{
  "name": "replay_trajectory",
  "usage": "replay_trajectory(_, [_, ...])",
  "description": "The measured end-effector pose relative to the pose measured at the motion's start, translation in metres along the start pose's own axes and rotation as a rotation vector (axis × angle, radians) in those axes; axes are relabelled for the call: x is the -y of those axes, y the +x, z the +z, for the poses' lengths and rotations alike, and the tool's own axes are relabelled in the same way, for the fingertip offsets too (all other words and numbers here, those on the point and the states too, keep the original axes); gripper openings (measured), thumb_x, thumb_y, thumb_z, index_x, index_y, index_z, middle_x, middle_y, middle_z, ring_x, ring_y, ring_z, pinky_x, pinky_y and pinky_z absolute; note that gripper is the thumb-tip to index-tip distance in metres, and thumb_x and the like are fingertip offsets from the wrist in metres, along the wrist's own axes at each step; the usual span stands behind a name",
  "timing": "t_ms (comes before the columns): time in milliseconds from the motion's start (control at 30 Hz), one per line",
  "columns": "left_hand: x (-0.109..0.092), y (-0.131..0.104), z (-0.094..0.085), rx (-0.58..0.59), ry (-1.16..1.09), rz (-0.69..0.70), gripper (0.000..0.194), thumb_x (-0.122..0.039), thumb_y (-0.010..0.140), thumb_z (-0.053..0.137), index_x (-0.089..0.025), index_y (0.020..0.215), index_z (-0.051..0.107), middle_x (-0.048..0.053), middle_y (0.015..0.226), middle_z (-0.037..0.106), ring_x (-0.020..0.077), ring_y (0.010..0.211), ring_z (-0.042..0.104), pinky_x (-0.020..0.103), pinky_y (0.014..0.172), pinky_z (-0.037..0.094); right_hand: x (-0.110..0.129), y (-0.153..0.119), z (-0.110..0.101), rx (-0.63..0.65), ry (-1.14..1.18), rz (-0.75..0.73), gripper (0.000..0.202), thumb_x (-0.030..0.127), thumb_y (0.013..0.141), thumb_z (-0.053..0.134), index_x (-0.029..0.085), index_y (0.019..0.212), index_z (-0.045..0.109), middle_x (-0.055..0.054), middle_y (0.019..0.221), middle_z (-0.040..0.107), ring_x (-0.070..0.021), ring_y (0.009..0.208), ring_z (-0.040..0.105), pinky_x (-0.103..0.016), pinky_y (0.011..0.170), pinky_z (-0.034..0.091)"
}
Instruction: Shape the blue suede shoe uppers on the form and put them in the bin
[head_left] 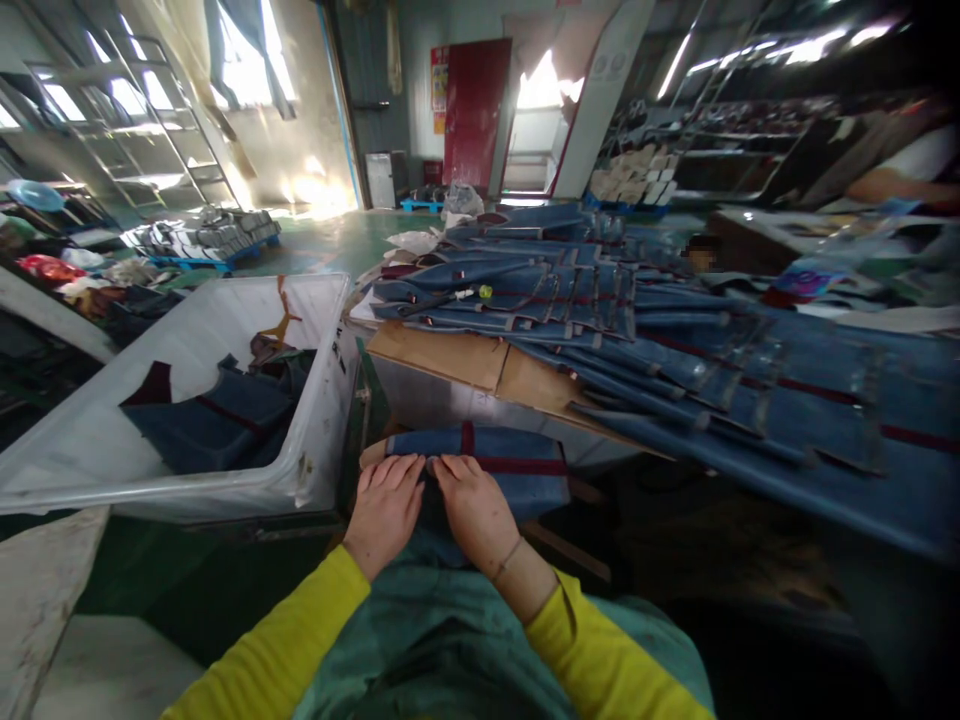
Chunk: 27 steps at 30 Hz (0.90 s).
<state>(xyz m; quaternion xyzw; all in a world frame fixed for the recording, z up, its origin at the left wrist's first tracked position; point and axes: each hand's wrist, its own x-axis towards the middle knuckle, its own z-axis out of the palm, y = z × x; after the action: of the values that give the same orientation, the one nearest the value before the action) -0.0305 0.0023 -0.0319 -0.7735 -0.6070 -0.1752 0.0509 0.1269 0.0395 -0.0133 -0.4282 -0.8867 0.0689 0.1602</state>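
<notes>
A blue fabric piece (525,487) with dark red strips lies in front of me at waist height, above my green apron. My left hand (386,508) is closed on its near edge, fingers bent over the cloth. Right beside it, my right hand (476,505) grips the same edge, the fingertips of both hands almost touching. My thumbs are mostly hidden, and so is the underside of the cloth.
A white plastic bin (315,430) holding blue cloth pieces stands at left. Many blue pieces with dark red strips (540,285) are heaped over cardboard (442,355) on the right. Bundles on a blue pallet (202,240) sit behind. A blurred co-worker's arm (900,180) shows far right.
</notes>
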Motion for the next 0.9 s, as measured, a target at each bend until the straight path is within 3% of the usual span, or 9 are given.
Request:
replay_trajectory(433, [0.036,-0.019,-0.002,-0.024,-0.029,-0.174,0.038,-0.031,0.089,0.047,-0.02,0.125,0.05,0.009,0.123,0.056,0.0258,0.113,0.048,0.044,0.094,0.036,0.04,0.038,0.008,0.115,0.005,-0.029,0.032,0.014,0.089,0.038,0.015,0.118,0.053,-0.01,0.111,0.057,-0.0202,0.099,0.05,-0.031,0.078,0.047])
replay_trajectory(567, [0.057,-0.018,-0.001,-0.021,-0.104,-0.218,0.032,-0.032,0.091,0.042,-0.024,0.121,0.052,0.006,0.123,0.055,0.0225,0.115,0.048,0.042,0.096,0.038,0.045,0.046,0.009,0.138,0.001,-0.046,0.031,0.012,0.089,0.036,0.016,0.113,0.054,-0.009,0.109,0.058,-0.0206,0.098,0.05,-0.031,0.073,0.047])
replay_trajectory(733, [0.09,0.029,0.001,-0.098,-0.209,-0.175,0.028,-0.026,0.093,0.037,-0.019,0.113,0.055,0.007,0.118,0.056,0.0194,0.111,0.05,0.038,0.097,0.04,0.027,0.034,0.003,0.122,0.0,-0.035,0.035,0.011,0.087,0.04,0.016,0.12,0.052,-0.009,0.112,0.058,-0.02,0.099,0.05,-0.03,0.076,0.047])
replay_trajectory(800, [0.09,0.059,0.003,-0.098,-0.22,-0.097,0.029,-0.025,0.091,0.04,-0.017,0.115,0.054,0.009,0.117,0.057,0.0202,0.111,0.05,0.039,0.098,0.04,0.015,0.025,-0.002,0.105,0.0,-0.004,0.037,0.011,0.087,0.041,0.018,0.122,0.052,-0.007,0.115,0.058,-0.0194,0.101,0.05,-0.03,0.079,0.046])
replay_trajectory(900, [0.073,0.105,0.003,-0.068,-0.21,0.012,0.03,-0.023,0.09,0.042,-0.017,0.117,0.053,0.009,0.117,0.057,0.0204,0.112,0.05,0.038,0.099,0.04,-0.006,0.009,-0.01,0.071,-0.011,0.048,0.04,0.011,0.087,0.042,0.021,0.125,0.051,-0.006,0.118,0.057,-0.0185,0.103,0.05,-0.029,0.083,0.046])
